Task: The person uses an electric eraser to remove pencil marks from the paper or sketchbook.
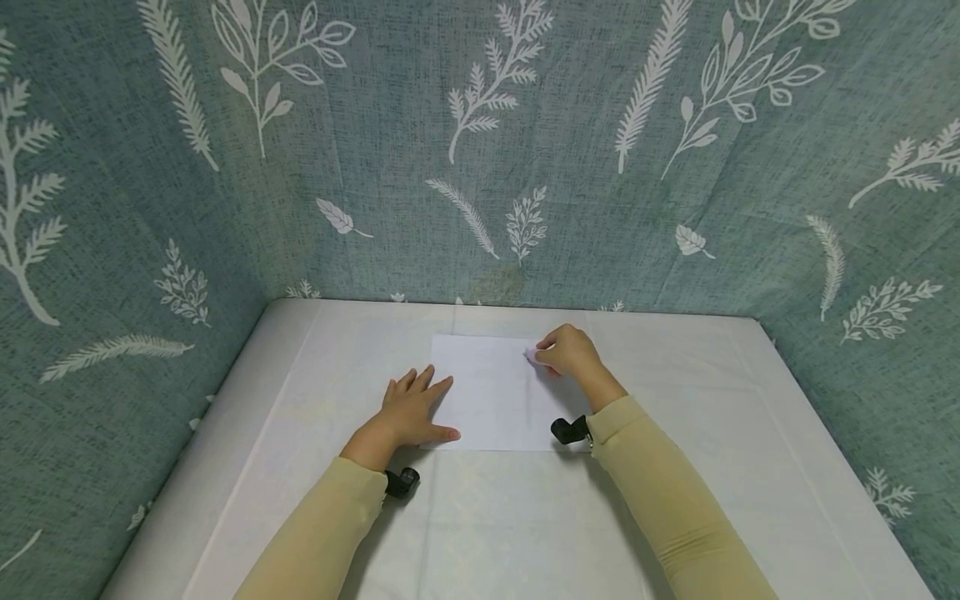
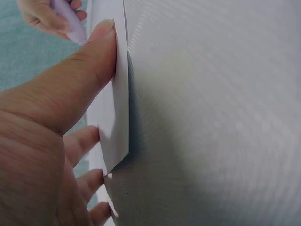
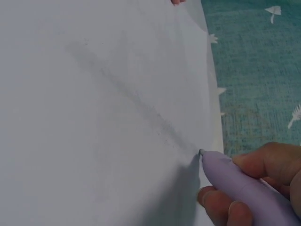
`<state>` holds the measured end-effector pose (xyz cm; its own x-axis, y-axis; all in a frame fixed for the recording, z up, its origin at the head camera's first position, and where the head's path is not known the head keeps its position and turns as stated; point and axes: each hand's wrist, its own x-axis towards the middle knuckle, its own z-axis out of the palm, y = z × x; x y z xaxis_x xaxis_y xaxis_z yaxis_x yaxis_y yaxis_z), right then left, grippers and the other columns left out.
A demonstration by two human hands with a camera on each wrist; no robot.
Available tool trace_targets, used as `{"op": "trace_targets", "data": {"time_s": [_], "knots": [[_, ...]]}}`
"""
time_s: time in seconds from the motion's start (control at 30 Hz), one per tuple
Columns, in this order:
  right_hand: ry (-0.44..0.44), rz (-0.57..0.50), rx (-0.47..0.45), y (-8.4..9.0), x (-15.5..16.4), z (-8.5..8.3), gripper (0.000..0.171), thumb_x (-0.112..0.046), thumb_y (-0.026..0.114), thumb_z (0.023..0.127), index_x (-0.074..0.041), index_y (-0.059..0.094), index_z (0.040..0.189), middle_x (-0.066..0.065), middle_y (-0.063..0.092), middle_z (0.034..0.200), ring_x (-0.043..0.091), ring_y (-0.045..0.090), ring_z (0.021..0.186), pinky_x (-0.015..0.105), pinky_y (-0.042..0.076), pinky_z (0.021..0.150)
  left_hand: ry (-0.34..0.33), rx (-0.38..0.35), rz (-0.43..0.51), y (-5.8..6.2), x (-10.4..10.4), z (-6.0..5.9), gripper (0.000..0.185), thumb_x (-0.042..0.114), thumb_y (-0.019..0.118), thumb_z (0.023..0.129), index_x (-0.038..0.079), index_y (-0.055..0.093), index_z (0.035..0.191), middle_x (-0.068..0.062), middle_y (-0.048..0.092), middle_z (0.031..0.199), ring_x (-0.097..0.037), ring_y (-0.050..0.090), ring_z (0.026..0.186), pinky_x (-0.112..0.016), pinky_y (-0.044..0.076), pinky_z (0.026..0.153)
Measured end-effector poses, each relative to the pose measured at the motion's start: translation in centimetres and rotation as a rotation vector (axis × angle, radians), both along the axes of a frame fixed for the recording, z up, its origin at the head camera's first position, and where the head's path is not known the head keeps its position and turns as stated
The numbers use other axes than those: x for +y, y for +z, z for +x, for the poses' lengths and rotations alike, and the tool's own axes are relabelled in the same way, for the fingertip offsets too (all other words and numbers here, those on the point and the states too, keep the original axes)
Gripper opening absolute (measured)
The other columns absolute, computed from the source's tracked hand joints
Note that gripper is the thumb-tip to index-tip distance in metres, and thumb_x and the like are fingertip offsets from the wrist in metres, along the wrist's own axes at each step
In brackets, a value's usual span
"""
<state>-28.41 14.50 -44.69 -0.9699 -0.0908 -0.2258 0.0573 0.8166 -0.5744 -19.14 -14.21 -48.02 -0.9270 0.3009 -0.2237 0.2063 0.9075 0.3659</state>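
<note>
A white sheet of paper [image 1: 480, 400] lies on the table before me. My left hand [image 1: 408, 414] rests with spread fingers on its left edge; in the left wrist view the thumb [image 2: 89, 66] lies along the near edge, which lifts slightly. Near the far right part of the sheet, my right hand [image 1: 573, 354] grips a thick lavender, pen-shaped electric eraser [image 3: 244, 188] between thumb and fingers. Its small grey tip meets the paper at the end of a smudged grey streak [image 3: 136, 101] with dark specks along it.
A white cloth [image 1: 495, 525] covers the table. Green-blue fabric [image 1: 390, 150] with white leaf prints hangs behind and at both sides. Black cameras are worn at the left wrist [image 1: 402, 483] and the right wrist [image 1: 568, 430].
</note>
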Motion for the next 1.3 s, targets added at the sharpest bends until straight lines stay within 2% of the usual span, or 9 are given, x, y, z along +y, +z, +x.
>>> {"op": "trace_targets", "data": {"time_s": [0.2, 0.53, 0.87, 1.1, 1.3], "knots": [[-0.007, -0.007, 0.018, 0.2, 0.2, 0.1, 0.029, -0.023, 0.072, 0.091, -0.004, 0.076, 0.113, 0.004, 0.070, 0.061, 0.014, 0.065, 0.055, 0.032, 0.051, 0.066, 0.003, -0.001, -0.001, 0.2, 0.1, 0.1, 0.096, 0.057, 0.078, 0.080, 0.019, 0.035, 0.157, -0.019, 0.015, 0.165, -0.046, 0.008, 0.150, -0.064, 0.005, 0.118], [0.002, -0.046, -0.008, -0.5, 1.3, 0.4, 0.033, -0.029, 0.070, 0.092, -0.007, 0.074, 0.117, 0.003, 0.070, 0.066, 0.015, 0.062, 0.061, 0.034, 0.050, 0.074, 0.010, -0.005, -0.006, 0.4, -0.1, 0.2, 0.096, 0.057, 0.078, 0.080, 0.019, 0.036, 0.157, -0.019, 0.016, 0.165, -0.046, 0.009, 0.150, -0.064, 0.005, 0.118], [0.099, -0.005, -0.049, -0.8, 2.2, 0.6, 0.040, -0.032, 0.066, 0.095, -0.002, 0.069, 0.122, 0.006, 0.068, 0.076, 0.014, 0.058, 0.060, 0.031, 0.048, 0.062, 0.011, -0.007, -0.007, 0.0, -0.1, 0.3, 0.096, 0.058, 0.078, 0.080, 0.019, 0.035, 0.157, -0.018, 0.015, 0.166, -0.045, 0.008, 0.151, -0.064, 0.005, 0.118], [0.125, 0.042, -0.072, -0.4, 2.4, 0.3, 0.037, -0.032, 0.067, 0.094, 0.000, 0.070, 0.112, 0.005, 0.067, 0.073, 0.015, 0.058, 0.062, 0.029, 0.048, 0.060, 0.009, -0.006, -0.007, 0.3, 0.0, 0.3, 0.096, 0.057, 0.078, 0.080, 0.019, 0.035, 0.157, -0.018, 0.015, 0.165, -0.045, 0.008, 0.150, -0.064, 0.005, 0.118], [0.176, 0.078, -0.028, -0.5, 2.6, -0.2, 0.031, -0.032, 0.067, 0.094, -0.001, 0.072, 0.099, 0.002, 0.068, 0.070, 0.016, 0.060, 0.064, 0.031, 0.049, 0.066, 0.003, -0.011, 0.001, 0.6, 0.0, 0.4, 0.096, 0.057, 0.078, 0.080, 0.019, 0.035, 0.157, -0.019, 0.015, 0.165, -0.045, 0.008, 0.151, -0.065, 0.004, 0.118]]}}
